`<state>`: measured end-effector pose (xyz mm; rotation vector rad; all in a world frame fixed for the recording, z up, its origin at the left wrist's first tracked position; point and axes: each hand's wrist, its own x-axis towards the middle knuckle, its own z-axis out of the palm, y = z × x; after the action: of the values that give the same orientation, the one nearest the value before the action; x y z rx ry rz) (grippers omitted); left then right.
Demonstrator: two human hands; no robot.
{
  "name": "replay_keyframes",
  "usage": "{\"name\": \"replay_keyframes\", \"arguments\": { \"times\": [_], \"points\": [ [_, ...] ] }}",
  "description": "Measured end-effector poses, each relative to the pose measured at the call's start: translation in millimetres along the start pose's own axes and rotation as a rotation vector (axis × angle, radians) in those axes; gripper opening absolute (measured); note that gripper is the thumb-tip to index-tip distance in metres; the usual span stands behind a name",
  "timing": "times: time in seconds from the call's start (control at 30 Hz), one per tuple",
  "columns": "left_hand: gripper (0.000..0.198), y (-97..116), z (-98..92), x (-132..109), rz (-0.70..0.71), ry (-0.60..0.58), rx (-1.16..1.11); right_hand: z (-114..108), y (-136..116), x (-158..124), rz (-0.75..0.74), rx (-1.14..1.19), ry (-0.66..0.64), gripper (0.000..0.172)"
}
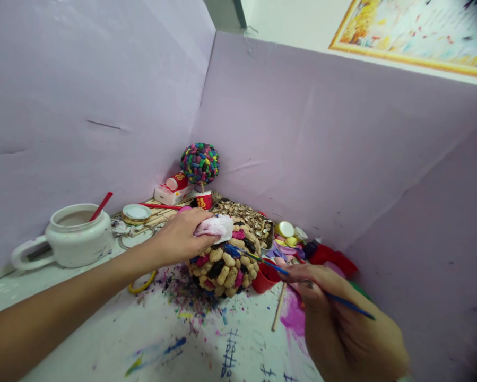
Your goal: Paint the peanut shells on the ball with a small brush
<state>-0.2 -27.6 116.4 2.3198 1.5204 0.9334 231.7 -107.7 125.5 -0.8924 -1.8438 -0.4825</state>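
A ball covered in peanuts (222,270) sits on the paint-stained white table. Some of its peanuts are painted blue, magenta or black; the others keep their tan shell. My left hand (182,233) is closed on a crumpled white tissue (218,228) and rests at the ball's upper left. In my right hand (341,313) a thin blue paintbrush (276,267) is gripped between thumb and fingers. Its tip meets a blue peanut near the top of the ball. Behind the ball's right side stands a red cup (267,277), partly hidden.
On the left stands a white pot (79,233) with a red stick in it. A finished-looking multicoloured peanut ball (200,163) rises from a red cup at the back. A tray of shells (246,217), paint lids (286,229) and a yellow ring (142,284) lie around. Purple-grey panels enclose the table.
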Motion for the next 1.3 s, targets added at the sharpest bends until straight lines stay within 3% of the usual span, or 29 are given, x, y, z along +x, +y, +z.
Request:
{"name": "replay_keyframes", "arguments": {
  "times": [0.13, 0.33, 0.7, 1.03, 1.17, 1.3],
  "points": [
    [0.027, -0.1, 0.1, 0.2, 0.0, 0.0, -0.002, -7.0, 1.4, 1.4, 0.064, -0.049, 0.048, 0.016],
    [0.024, -1.5, 1.9, 1.5, 0.012, -0.002, 0.022, -0.5, 1.6, 1.4, -0.05, 0.011, -0.027, 0.015],
    [0.025, -0.6, 2.2, 3.2, 0.023, -0.008, -0.001, -9.5, 0.9, 5.1, 0.054, -0.044, 0.012, 0.02],
    [0.026, -3.2, 3.0, 3.0, 0.015, -0.007, 0.02, -1.6, 3.9, 0.7, 0.007, -0.04, 0.008, 0.016],
    [0.027, -4.1, 3.1, 2.8, 0.011, -0.006, 0.021, -10.0, 13.8, 1.0, 0.069, -0.165, 0.087, 0.016],
    [0.03, -4.7, 3.2, 2.8, 0.019, -0.011, 0.018, -12.5, 34.6, 1.3, 0.249, -0.215, 0.109, 0.023]
  ]
}}
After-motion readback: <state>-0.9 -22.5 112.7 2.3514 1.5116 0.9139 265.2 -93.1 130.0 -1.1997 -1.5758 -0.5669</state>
